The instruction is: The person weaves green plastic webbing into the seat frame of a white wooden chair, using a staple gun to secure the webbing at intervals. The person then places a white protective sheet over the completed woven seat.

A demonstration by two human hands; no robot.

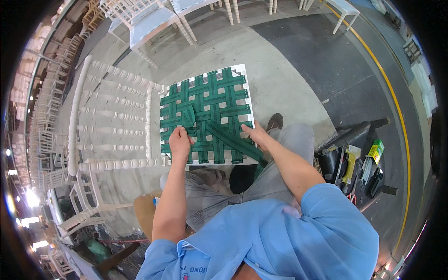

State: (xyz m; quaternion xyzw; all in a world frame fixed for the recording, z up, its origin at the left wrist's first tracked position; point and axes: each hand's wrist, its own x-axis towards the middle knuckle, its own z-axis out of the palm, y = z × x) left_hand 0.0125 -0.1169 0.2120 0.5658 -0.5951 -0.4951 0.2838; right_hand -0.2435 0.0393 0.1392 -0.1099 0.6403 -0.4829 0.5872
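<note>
A white chair lies tipped before me, its seat frame (249, 84) crossed by woven green webbing (212, 100). A loose strap of webbing (233, 138) runs diagonally over the weave, and its tail hangs past the near right corner. Another end of webbing (189, 114) stands folded up left of the middle. My left hand (180, 142) is closed, pinching the webbing at the left part of the seat. At the right edge, my right hand (255, 134) grips the seat frame with its thumb on top; its other fingers are mostly hidden.
The turned chair back (116, 128) extends left from the seat. More white chairs (154, 23) stand at the far side. To my right, on the floor, lie a yellow-handled tool (350, 165), scissors (352, 198) and a green-yellow box (376, 150). A yellow line (389, 81) curves along the floor.
</note>
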